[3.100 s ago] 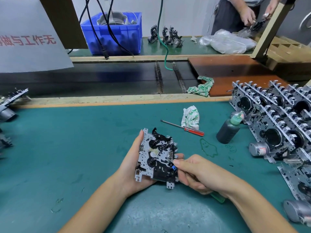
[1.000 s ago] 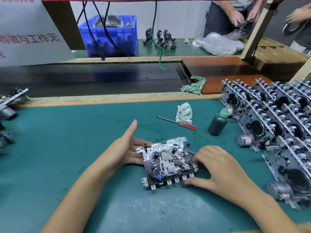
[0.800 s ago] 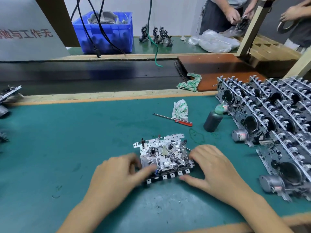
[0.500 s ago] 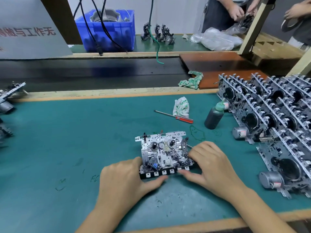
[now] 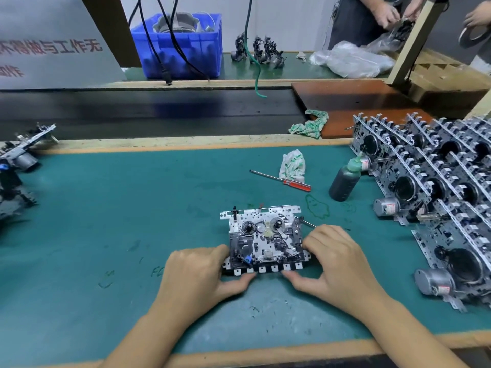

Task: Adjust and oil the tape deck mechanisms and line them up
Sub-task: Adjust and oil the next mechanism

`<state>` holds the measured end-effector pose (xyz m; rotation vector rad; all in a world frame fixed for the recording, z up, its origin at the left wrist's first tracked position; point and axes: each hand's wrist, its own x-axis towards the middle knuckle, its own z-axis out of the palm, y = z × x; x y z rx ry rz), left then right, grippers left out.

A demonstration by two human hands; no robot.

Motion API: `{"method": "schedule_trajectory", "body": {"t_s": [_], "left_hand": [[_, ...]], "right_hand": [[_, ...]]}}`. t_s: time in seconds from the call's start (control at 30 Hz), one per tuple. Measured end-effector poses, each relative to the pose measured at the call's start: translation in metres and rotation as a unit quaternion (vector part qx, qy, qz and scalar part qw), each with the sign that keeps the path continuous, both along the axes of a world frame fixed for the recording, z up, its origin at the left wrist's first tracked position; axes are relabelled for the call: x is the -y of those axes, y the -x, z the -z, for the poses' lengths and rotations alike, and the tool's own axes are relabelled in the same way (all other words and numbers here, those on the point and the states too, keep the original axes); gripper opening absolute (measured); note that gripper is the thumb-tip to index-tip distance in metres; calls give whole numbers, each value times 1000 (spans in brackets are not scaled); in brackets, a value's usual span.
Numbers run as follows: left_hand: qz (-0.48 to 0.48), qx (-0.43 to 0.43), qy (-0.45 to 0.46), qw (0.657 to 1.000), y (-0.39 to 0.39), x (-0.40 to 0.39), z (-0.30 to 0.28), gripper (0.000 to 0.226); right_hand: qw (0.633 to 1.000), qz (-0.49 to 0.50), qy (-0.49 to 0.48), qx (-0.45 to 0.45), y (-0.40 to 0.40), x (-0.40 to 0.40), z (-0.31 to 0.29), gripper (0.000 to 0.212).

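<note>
Tape deck mechanism (image 5: 264, 241) flat on green surface (image 5: 132, 221), near middle of front edge. Left hand (image 5: 198, 274) clamped on its left end, thumb under front tabs. Right hand (image 5: 336, 264) clamped on right end, thumb at front. Oil bottle (image 5: 345, 183), red-handled screwdriver (image 5: 281, 180) toward back right. Lined-up mechanisms (image 5: 438, 181) along right edge.

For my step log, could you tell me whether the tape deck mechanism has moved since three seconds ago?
Yes: the grey metal tape deck mechanism, then held up, now lies flat on the green mat.
</note>
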<state>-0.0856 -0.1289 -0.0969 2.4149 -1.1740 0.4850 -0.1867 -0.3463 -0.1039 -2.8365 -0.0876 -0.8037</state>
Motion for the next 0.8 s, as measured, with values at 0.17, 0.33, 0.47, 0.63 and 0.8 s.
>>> {"method": "schedule_trajectory", "body": {"t_s": [0.17, 0.33, 0.47, 0.63, 0.8], "left_hand": [[-7, -4, -7, 1000, -3, -3, 1, 54], [16, -11, -4, 1000, -1, -5, 0, 53], [4, 98, -18, 995, 1, -1, 0, 53], [18, 118, -15, 993, 0, 2, -1, 59], [-45, 56, 15, 997, 8, 10, 0, 65]], "right_hand": [[999, -32, -23, -8, 5, -1, 2, 52], [1000, -16, -18, -9, 3, -1, 2, 50], [999, -23, -41, -21, 5, 2, 3, 53], [1000, -10, -14, -16, 6, 3, 3, 49], [1000, 3, -16, -5, 4, 1, 2, 48]]}}
